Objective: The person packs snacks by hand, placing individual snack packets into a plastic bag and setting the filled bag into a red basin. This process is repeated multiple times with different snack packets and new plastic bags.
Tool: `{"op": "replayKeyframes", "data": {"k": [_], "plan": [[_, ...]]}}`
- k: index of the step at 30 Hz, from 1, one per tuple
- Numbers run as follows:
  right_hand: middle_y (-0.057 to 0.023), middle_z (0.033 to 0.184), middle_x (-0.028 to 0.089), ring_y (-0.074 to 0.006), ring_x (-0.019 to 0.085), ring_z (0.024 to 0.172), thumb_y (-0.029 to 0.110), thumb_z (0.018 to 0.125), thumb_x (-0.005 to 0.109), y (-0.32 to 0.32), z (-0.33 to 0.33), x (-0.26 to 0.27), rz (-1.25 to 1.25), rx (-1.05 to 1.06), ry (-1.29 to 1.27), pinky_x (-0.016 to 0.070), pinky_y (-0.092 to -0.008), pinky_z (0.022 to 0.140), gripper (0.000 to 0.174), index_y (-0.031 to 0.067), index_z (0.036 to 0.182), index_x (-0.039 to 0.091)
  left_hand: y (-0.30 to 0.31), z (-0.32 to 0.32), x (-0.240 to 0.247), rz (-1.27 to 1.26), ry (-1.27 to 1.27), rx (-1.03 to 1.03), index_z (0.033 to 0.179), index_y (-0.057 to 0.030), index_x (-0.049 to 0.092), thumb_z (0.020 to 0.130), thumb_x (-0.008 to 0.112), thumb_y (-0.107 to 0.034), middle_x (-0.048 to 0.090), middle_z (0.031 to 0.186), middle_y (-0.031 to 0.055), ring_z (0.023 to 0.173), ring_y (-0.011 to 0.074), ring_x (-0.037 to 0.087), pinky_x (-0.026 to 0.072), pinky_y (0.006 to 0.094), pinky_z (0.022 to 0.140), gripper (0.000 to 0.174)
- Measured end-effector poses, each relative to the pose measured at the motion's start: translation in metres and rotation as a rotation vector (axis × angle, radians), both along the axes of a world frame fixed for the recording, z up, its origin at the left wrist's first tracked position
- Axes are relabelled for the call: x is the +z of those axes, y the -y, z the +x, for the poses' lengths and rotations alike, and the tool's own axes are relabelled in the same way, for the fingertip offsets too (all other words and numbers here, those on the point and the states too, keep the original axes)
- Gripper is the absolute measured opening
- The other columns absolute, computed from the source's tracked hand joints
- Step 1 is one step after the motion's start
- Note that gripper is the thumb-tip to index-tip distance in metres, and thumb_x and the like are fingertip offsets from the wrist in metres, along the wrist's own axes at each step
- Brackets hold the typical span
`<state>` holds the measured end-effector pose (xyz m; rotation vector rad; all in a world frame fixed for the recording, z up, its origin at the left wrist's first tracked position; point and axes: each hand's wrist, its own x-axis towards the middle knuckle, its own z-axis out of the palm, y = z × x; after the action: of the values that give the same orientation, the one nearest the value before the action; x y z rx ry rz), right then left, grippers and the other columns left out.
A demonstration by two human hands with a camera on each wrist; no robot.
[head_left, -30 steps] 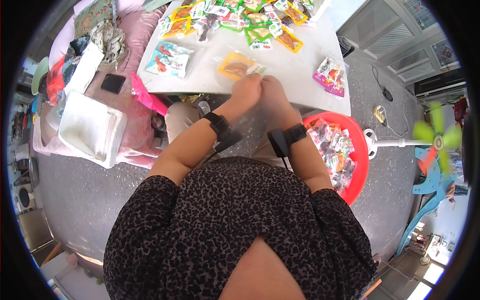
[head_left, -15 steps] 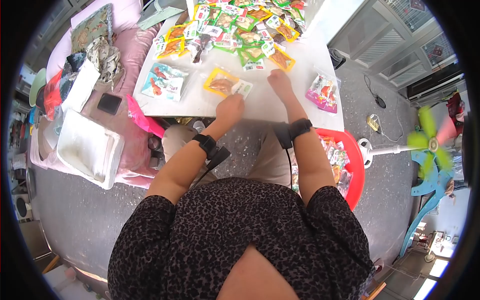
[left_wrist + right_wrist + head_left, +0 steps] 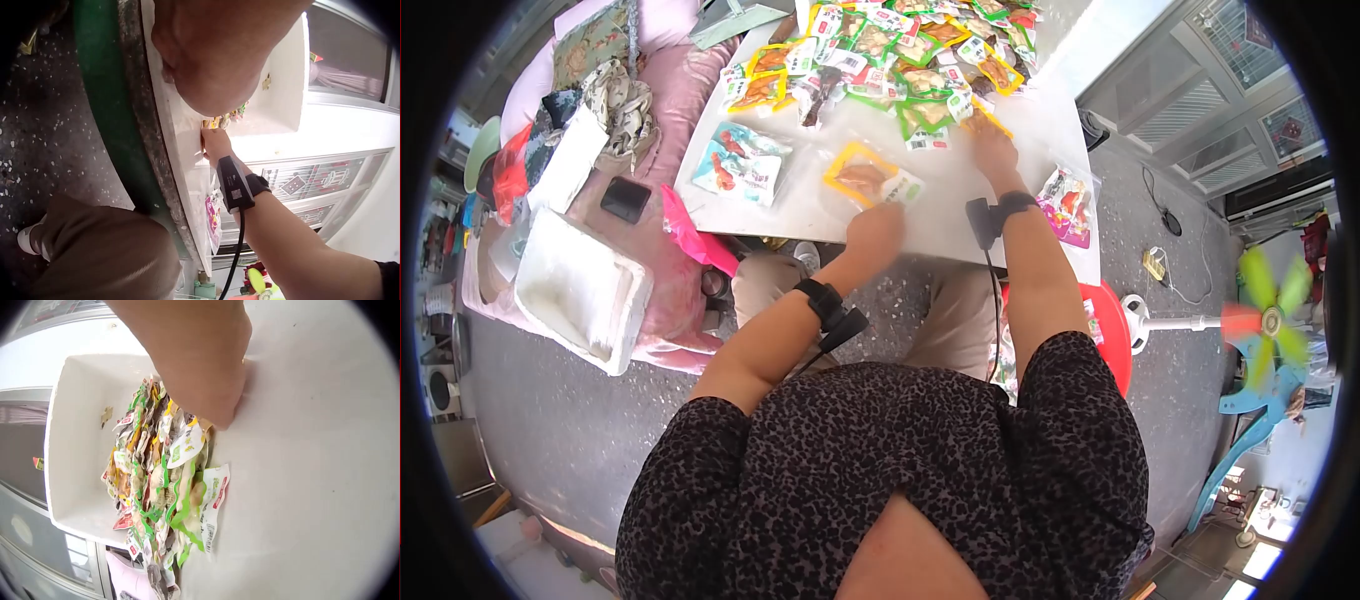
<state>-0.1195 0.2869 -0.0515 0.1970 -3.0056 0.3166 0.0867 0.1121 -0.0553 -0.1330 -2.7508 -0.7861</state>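
My left hand (image 3: 878, 228) rests on the white table (image 3: 800, 215) near its front edge. It lies just below a yellow snack packet (image 3: 862, 178) inside a clear wrap. The left wrist view shows this hand (image 3: 212, 62) only as a rounded mass, so its fingers are hidden. My right hand (image 3: 990, 140) reaches across to the near edge of a big pile of snack packets (image 3: 900, 50). In the right wrist view its fingertips (image 3: 222, 415) press on the table (image 3: 312, 487) against the corner of an orange packet at the pile (image 3: 156, 487).
A bag of blue packets (image 3: 740, 165) lies left on the table and a bag of pink packets (image 3: 1068, 195) right. A red basin (image 3: 1115, 325) of snacks stands on the floor by a fan (image 3: 1268, 320). Left are a phone (image 3: 625, 198) and a white foam box (image 3: 580, 285).
My hands were together at the table's front edge, then parted. The right hand has moved forward to the pile. The left hand has settled by the yellow packet.
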Motion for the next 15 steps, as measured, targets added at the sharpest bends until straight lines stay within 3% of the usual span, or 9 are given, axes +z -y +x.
{"op": "replayKeyframes", "data": {"k": [4,7,10,13,15], "plan": [[-0.0157,0.085,0.056,-0.0294,0.056,0.077,0.017,0.078,0.038,-0.016,-0.009,-0.013,0.09,0.163,-0.138,0.0448,-0.0386,0.067,0.024,0.0039,0.095,0.05,0.0,0.0,0.002,-0.022,0.007,-0.003,0.07,-0.0041,0.048,0.072,0.044,-0.014,0.052,0.065,0.0146,0.063,0.0313,0.053,0.0426,0.0403,0.055,0.01],[-0.0164,0.08,0.056,-0.0257,0.057,0.075,0.009,0.074,0.043,-0.019,0.018,0.02,-0.091,0.057,-0.077,0.046,-0.0344,0.064,0.02,0.0003,0.091,0.048,-0.001,-0.001,0.002,-0.011,0.012,0.001,0.069,-0.0039,0.048,0.071,0.045,-0.014,0.052,0.065,0.0148,0.063,0.0317,0.053,0.0425,0.0404,0.055,0.011],[-0.0155,0.079,0.054,-0.0229,0.057,0.072,0.006,0.075,0.043,-0.027,0.045,0.022,-0.788,0.079,-0.104,0.0473,-0.035,0.063,0.013,-0.0016,0.085,0.046,0.0,-0.002,0.002,-0.002,-0.015,0.008,0.069,-0.0037,0.048,0.072,0.045,-0.014,0.052,0.066,0.0151,0.062,0.0325,0.053,0.0419,0.041,0.055,0.011],[-0.0148,0.083,0.053,-0.0229,0.056,0.075,0.005,0.078,0.043,-0.02,0.089,0.035,-1.675,-0.069,0.28,0.0477,-0.0364,0.065,0.011,-0.0009,0.087,0.044,-0.002,0.0,0.006,0.035,0.002,0.031,0.071,-0.0037,0.048,0.073,0.044,-0.015,0.053,0.068,0.0154,0.064,0.0329,0.052,0.0411,0.0415,0.055,0.012],[-0.0162,0.088,0.052,-0.0258,0.056,0.079,0.004,0.079,0.04,-0.021,0.112,0.029,-1.845,-0.013,0.386,0.0473,-0.0383,0.067,0.011,-0.0008,0.089,0.041,-0.003,0.0,0.007,0.074,0.028,0.056,0.072,-0.0038,0.049,0.073,0.044,-0.015,0.054,0.069,0.0155,0.065,0.0327,0.052,0.0407,0.0415,0.056,0.012]]}}
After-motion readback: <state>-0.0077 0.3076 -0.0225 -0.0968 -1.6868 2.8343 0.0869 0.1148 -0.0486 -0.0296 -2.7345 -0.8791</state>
